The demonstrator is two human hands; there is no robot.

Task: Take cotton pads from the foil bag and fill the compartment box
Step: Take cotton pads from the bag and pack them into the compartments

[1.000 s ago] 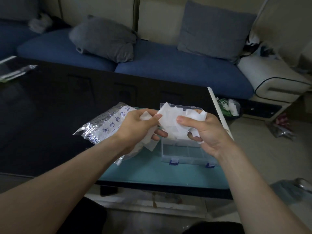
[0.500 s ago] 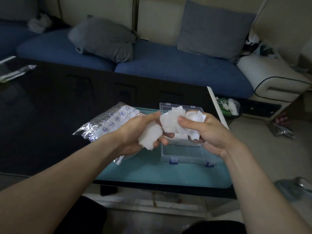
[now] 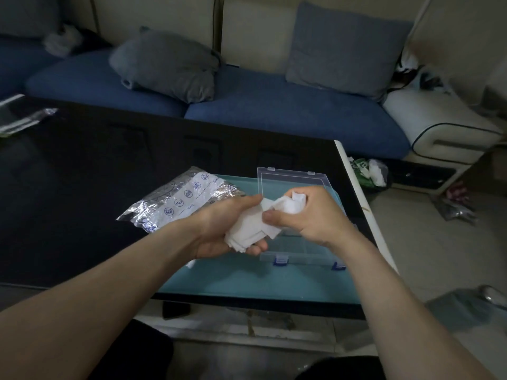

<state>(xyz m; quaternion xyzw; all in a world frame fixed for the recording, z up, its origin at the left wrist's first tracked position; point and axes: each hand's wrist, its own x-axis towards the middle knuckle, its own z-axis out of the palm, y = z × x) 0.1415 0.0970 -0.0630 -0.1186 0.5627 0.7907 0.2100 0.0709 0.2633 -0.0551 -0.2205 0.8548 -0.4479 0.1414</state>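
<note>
My left hand and right hand both grip a wad of cotton pads over the open compartment box. Can't tell what's in it. Foil bag lies beside it on the bench.

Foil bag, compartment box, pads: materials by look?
Foil bag: silvery metallised film, glossy; it crinkles and glints, with a printed strip.
Compartment box: clear hard plastic, smooth; see-through lid and walls, blue clasps.
Cotton pads: white, matte, soft, likely cotton or nonwoven; they bend in the left hand and right hand.
</note>
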